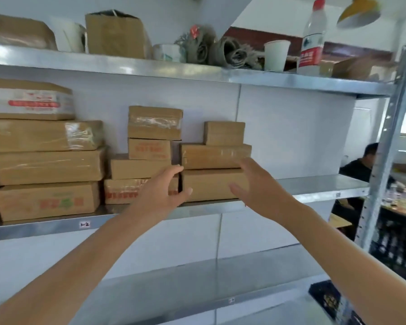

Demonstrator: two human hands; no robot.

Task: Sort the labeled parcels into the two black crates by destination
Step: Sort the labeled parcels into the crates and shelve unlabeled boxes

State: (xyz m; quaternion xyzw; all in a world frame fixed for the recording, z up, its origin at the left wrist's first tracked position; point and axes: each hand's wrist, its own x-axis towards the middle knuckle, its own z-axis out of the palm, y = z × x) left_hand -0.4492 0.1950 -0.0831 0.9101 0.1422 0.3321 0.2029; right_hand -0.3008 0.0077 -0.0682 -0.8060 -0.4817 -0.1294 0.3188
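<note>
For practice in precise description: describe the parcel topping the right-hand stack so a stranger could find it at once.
Start at the middle metal shelf. On it, take the rightmost stack, three parcels high. Its top parcel is the smallest there and plain brown, unlike the red-printed boxes in the stack to its left.

Both of your forearms are bare, with uncovered skin from the wrists back as far as the view shows. Your left hand [161, 192] and right hand [256, 185] are bare as well. The arms look slim and smooth. A short, plain thumbnail shows on your left hand. Slight blur hides finer detail on both hands.
</note>
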